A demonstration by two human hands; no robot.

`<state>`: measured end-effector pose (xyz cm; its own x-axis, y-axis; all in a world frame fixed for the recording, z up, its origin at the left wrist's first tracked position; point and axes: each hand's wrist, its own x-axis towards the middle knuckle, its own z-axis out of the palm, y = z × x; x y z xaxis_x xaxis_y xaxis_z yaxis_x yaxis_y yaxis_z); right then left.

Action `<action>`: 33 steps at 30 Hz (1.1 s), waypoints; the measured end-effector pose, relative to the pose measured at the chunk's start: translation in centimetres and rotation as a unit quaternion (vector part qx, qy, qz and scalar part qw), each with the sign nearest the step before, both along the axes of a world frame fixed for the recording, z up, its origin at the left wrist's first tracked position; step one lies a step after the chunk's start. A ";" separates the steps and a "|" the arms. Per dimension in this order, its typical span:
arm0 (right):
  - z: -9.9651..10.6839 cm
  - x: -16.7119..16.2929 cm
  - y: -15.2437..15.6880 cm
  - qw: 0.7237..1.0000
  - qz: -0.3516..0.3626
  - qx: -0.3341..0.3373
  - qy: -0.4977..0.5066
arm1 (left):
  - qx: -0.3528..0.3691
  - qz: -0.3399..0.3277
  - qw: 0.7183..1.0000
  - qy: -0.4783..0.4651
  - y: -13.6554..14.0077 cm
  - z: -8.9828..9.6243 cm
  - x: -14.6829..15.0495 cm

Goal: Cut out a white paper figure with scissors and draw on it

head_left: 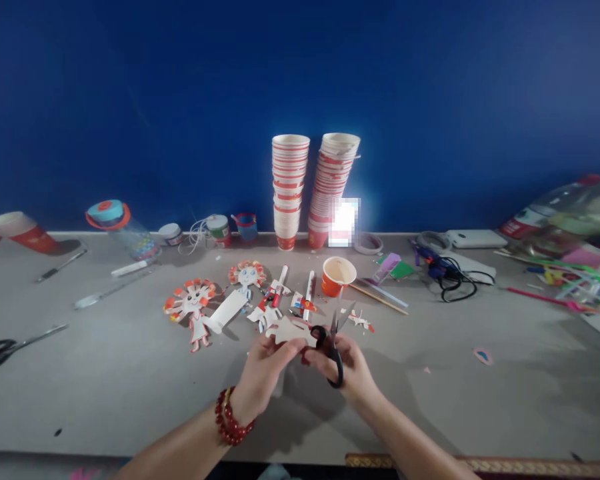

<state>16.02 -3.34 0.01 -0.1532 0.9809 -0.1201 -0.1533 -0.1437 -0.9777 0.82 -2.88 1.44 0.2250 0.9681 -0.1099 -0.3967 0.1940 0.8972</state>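
Observation:
My left hand [265, 370], with a red bead bracelet [233, 423] at its wrist, pinches a white paper cutout [287, 331] with a wavy edge. Black-handled scissors [335, 353] hang in my right hand [353, 367], blades up and slightly apart. The fingers of my right hand also reach to the right end of the cutout; whether they grip it is hard to see. Just beyond my hands lie paper scraps [265, 317] and markers [310, 287]. Left of them are two paper figures with orange-fringed heads, a nearer one [195, 307] and a farther one [249, 277].
Two tall stacks of paper cups, left [287, 193] and right [330, 187], stand against the blue wall. A cut-down cup [337, 277] stands before them. More scissors [10, 350] lie far left, near a bottle [125, 230]. A glue gun [437, 263] and craft supplies [575, 273] are at right.

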 end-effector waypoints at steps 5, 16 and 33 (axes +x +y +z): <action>0.8 0.0 0.5 0.999 -0.005 0.007 0.045 | 0.010 -0.007 0.999 0.040 -0.3 -0.7 0.0; 3.2 2.6 3.3 0.989 0.134 0.022 -0.066 | -0.007 -0.005 0.999 0.044 -0.1 -0.1 -0.8; 2.2 3.5 3.6 0.994 0.102 0.029 -0.004 | 0.046 -0.064 0.992 0.099 0.2 -1.3 -0.8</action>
